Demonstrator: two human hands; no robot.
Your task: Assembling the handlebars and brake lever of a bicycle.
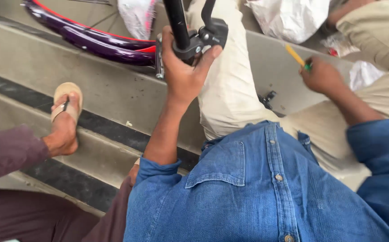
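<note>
Gripping black handlebar clamp (197, 41) in left hand (183, 74), right hand (322, 76) holding yellow screwdriver (296, 57)

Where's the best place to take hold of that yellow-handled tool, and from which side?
Grip the yellow handle near its lower end, where the right hand already closes on it. The shaft is thin and tilts up toward the left, so fingers wrapped around it from the right and below probably give the firmest hold. Its working end is hidden in the hand. The left hand grips the black clamp.
</note>
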